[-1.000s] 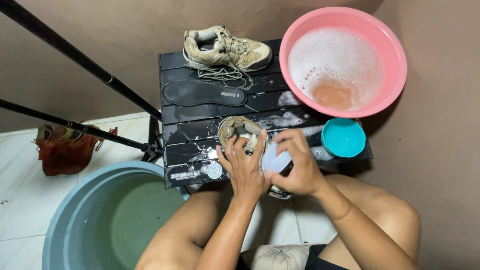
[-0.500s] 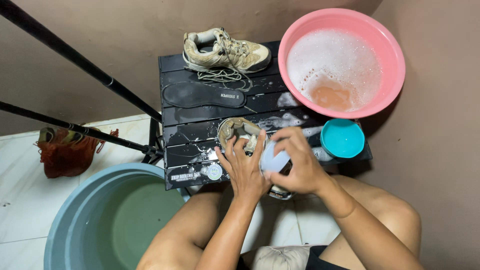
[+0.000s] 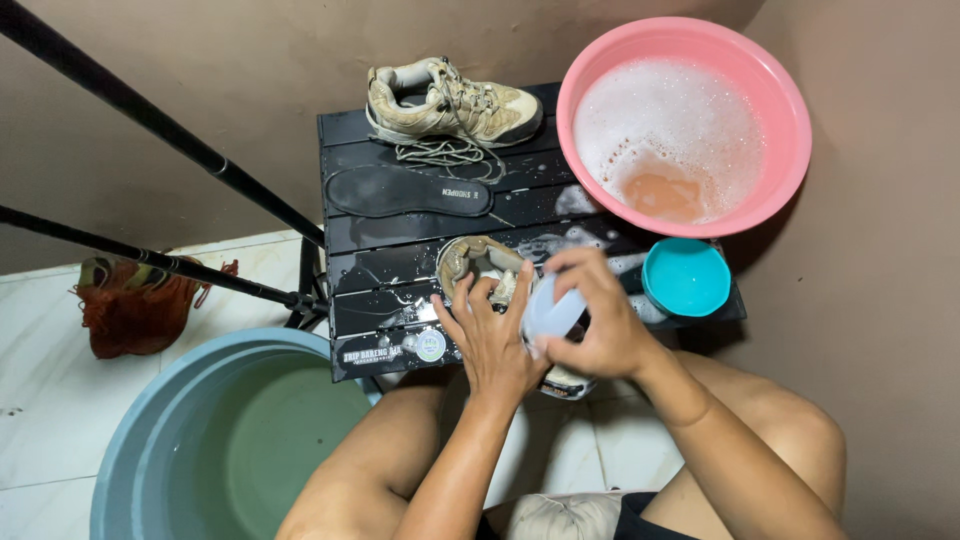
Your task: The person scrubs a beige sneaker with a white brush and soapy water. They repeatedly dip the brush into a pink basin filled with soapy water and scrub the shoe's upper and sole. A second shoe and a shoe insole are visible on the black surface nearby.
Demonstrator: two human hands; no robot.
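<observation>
**A:** Entry, largest items first. Big grey-blue tub (image 3: 150, 440) on the tiled floor at lower left, greenish water inside.

**B:** Next, the pink basin (image 3: 790, 130) on the far right corner of the black slatted counter (image 3: 350, 270). Foam over most of the surface, a patch of brownish water toward the near side.

**A:** Counter wet, streaked with suds. A dirty tan shoe (image 3: 450, 100) lies at the back edge, on its side, laces trailing loose in front of it. Just nearer, a dark insole (image 3: 410, 190) lies flat, apart from the shoe.

**B:** Small teal bowl (image 3: 686, 277) just below the pink basin, near the right hand.

**A:** Object being worked: the second shoe (image 3: 478, 262) at the counter's near edge, opening facing up, toe end hidden under the hands.

**B:** Left hand (image 3: 490, 335): fingers spread and curled over the shoe's side, gripping it, fingertips at the opening.

**A:** Right hand (image 3: 600, 320): fingers closed round a pale bluish-white brush-like object (image 3: 550, 312), pressed against the shoe just beside the left hand. Cannot tell exactly what it is; mostly covered by the grip.

**B:** Remaining: two black poles (image 3: 150, 120) cross the left side; a reddish cloth bundle (image 3: 130, 310) sits on the floor by the wall.
</observation>
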